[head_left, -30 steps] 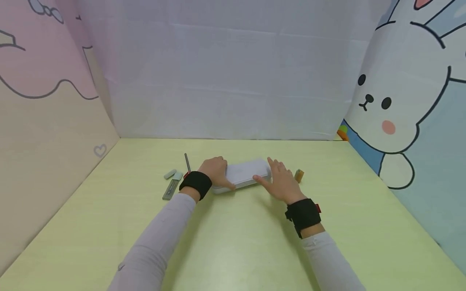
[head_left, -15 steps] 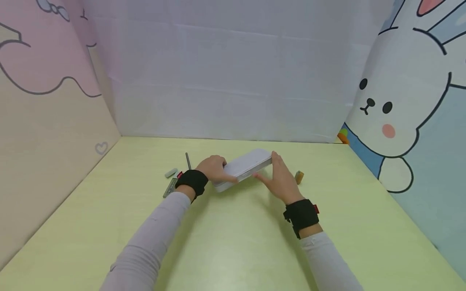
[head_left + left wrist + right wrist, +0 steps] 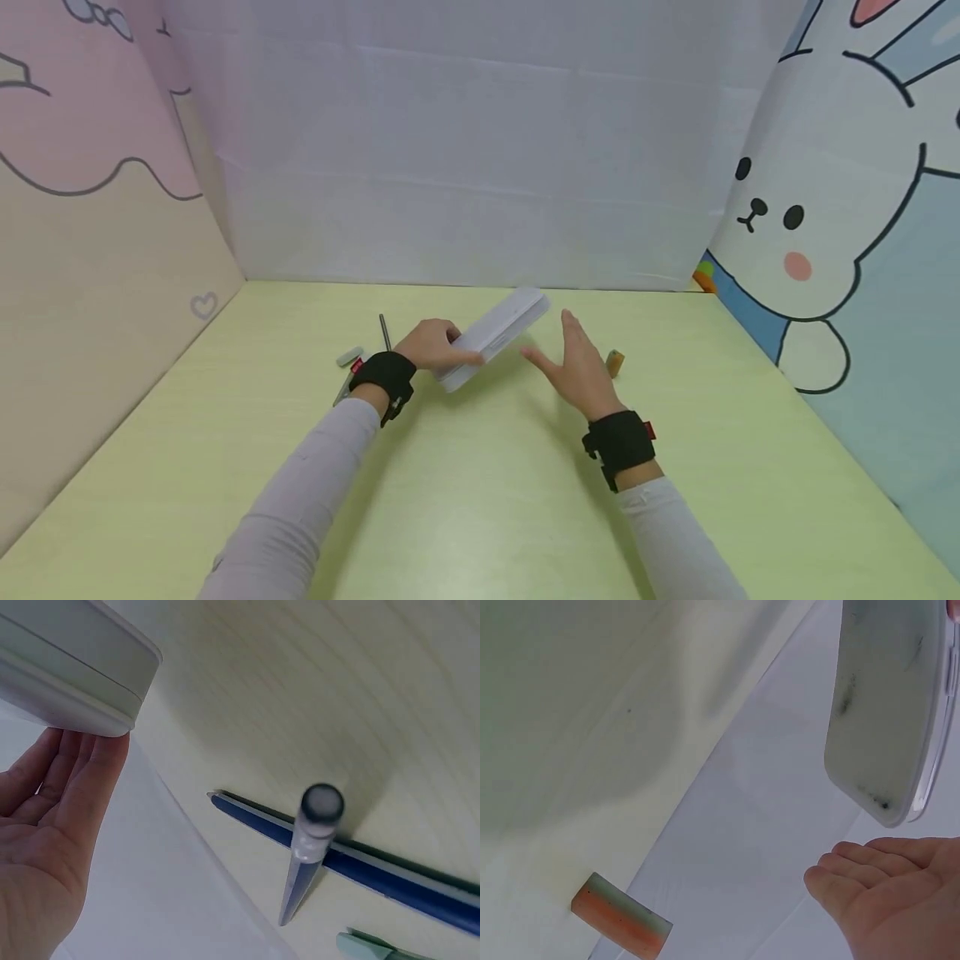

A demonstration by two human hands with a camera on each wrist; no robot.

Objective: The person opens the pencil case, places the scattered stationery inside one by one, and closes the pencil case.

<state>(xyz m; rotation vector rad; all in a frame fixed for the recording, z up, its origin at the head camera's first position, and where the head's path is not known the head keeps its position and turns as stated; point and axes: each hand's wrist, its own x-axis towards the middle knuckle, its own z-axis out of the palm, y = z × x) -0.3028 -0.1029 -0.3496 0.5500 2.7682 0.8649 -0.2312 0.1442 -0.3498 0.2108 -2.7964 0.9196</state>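
Observation:
A white, long pencil case (image 3: 495, 337) is tilted above the table, its right end raised. My left hand (image 3: 435, 344) grips the lower left end, thumb along the near side. In the left wrist view, a corner of the case (image 3: 75, 664) sits against the fingers (image 3: 94, 761). My right hand (image 3: 581, 375) is held apart from the case, fingers straight and thumb spread. The right wrist view shows the underside of the case (image 3: 889, 697), marked with dark smudges, beyond the right fingertips.
A small orange-and-green block (image 3: 615, 363) lies right of my right hand. Left of my left hand are a whitish block (image 3: 349, 357) and a thin dark stick (image 3: 385, 332). The left wrist view shows a blue pen (image 3: 255, 825), a pencil-like stick (image 3: 304, 870) and a green piece (image 3: 364, 945).
The pencil case has tipped up from near flat, its right end rising and swinging away. My right hand, which touched that end half a second ago, is now apart from it.

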